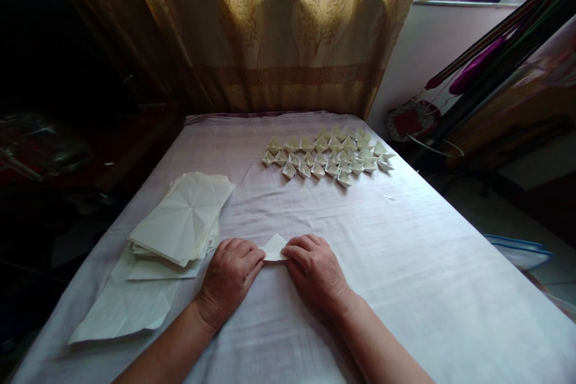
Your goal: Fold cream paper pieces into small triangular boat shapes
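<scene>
A small folded piece of white paper (275,247) lies between my hands near the middle of the table, its pointed tip facing away from me and a straight folded band along its near edge. My left hand (234,270) pinches the left end of the band. At the right end, my right hand (315,267) grips it with fingers on top and thumb at the near side. Parts of the paper under the fingers are hidden. Left of my left hand is a stack of creased paper sheets (184,216), with looser sheets (130,300) sticking out beneath.
Several rows of small folded paper boats (319,157) stand at the far right of the table. A light cloth (405,276) covers the table. Behind it hangs a gold curtain (270,36). A patterned bag (414,120) is beyond the right edge.
</scene>
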A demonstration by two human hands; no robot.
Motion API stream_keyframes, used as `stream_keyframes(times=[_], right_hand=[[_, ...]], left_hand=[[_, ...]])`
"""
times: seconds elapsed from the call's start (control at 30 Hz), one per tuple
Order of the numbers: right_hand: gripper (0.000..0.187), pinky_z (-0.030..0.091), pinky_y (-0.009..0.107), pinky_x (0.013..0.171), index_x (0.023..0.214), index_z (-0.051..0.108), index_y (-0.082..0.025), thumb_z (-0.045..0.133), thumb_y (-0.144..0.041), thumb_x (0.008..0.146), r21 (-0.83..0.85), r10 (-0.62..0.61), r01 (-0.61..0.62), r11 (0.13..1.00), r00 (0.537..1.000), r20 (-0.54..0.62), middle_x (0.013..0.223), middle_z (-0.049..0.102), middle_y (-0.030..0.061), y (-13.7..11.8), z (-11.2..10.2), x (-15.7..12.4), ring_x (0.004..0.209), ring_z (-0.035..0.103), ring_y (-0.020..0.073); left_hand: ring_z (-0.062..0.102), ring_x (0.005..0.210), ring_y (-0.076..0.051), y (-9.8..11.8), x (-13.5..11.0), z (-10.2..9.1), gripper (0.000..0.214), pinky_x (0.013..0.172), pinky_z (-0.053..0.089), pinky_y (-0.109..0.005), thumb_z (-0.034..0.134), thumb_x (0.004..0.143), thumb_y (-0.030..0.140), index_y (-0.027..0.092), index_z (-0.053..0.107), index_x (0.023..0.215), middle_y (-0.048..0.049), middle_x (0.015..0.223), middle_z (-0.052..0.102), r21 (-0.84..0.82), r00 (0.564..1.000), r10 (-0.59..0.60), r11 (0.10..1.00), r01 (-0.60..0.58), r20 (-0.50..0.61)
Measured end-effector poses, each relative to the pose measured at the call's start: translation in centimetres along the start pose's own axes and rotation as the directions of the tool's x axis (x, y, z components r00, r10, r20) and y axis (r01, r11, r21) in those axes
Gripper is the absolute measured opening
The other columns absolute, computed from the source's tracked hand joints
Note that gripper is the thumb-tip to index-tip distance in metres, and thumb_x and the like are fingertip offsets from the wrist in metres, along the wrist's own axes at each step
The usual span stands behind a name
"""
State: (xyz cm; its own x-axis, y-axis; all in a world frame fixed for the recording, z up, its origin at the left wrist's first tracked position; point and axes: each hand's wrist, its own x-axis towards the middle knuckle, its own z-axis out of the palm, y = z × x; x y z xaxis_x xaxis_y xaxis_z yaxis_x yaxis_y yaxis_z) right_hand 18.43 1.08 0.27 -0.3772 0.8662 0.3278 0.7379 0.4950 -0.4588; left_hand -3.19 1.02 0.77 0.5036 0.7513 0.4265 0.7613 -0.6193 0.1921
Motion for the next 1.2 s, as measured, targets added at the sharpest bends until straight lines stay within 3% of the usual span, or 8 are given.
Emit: stream_keyframes(times=[0.13, 0.4, 0.67, 1.07, 1.2], right_hand=[[0.009, 0.039, 0.033, 0.080, 0.089, 0.073, -0.026, 0.067, -0.020, 0.089, 0.039, 0.029, -0.029, 0.999, 1.000, -0.006, 0.093, 0.071, 0.0010, 1.0, -0.5, -0.1, 0.088, 0.060, 0.0190], [0.014, 0.037, 0.035, 0.081, 0.075, 0.067, -0.021, 0.065, -0.023, 0.088, 0.049, 0.187, -0.184, 0.982, 0.979, -0.086, 0.088, 0.069, 0.0027, 1.3, 0.0, 0.2, 0.088, 0.060, 0.0203], [0.016, 0.036, 0.035, 0.083, 0.069, 0.061, -0.020, 0.068, -0.022, 0.084, 0.028, 0.265, -0.264, 0.964, 0.959, -0.102, 0.087, 0.067, 0.0020, 0.7, 0.2, 0.5, 0.087, 0.058, 0.0206], [0.015, 0.035, 0.036, 0.082, 0.069, 0.061, -0.022, 0.065, -0.024, 0.084, 0.056, 0.286, -0.281, 0.958, 0.954, -0.096, 0.089, 0.068, 0.0026, 0.9, 0.3, 0.4, 0.089, 0.058, 0.0210], [0.002, 0.036, 0.036, 0.084, 0.081, 0.064, -0.022, 0.064, -0.020, 0.082, 0.073, 0.295, -0.289, 0.955, 0.951, -0.090, 0.093, 0.068, 0.0032, 0.9, 0.4, 0.4, 0.091, 0.059, 0.0217]], left_hand=[[0.058, 0.082, -0.021, -0.3, 0.1, 0.3, 0.008, 0.077, 0.042, -0.035, 0.059, 0.094, 0.023, 0.022, 0.065, 0.088, -0.0012, 0.086, 0.067, -0.061, 0.996, -0.082, 0.995, 0.084, 0.027], [0.057, 0.085, -0.022, 0.0, 1.0, 0.5, 0.014, 0.079, 0.042, -0.037, 0.056, 0.095, 0.026, 0.022, 0.063, 0.083, -0.0025, 0.087, 0.065, -0.063, 0.971, -0.214, 0.973, 0.222, 0.107], [0.054, 0.083, -0.023, 0.3, 1.3, 0.9, 0.018, 0.079, 0.042, -0.038, 0.061, 0.091, 0.028, 0.021, 0.056, 0.076, -0.0028, 0.084, 0.060, 0.030, 0.955, -0.285, 0.958, 0.284, 0.083], [0.054, 0.083, -0.023, 0.1, 1.6, 0.9, 0.019, 0.079, 0.043, -0.038, 0.066, 0.087, 0.025, 0.021, 0.054, 0.073, -0.0030, 0.085, 0.059, -0.014, 0.947, -0.312, 0.949, 0.314, 0.077], [0.054, 0.083, -0.023, 0.1, 1.6, 1.0, 0.020, 0.078, 0.043, -0.038, 0.067, 0.087, 0.026, 0.021, 0.053, 0.073, -0.0026, 0.085, 0.059, -0.011, 0.946, -0.315, 0.948, 0.317, 0.079]])
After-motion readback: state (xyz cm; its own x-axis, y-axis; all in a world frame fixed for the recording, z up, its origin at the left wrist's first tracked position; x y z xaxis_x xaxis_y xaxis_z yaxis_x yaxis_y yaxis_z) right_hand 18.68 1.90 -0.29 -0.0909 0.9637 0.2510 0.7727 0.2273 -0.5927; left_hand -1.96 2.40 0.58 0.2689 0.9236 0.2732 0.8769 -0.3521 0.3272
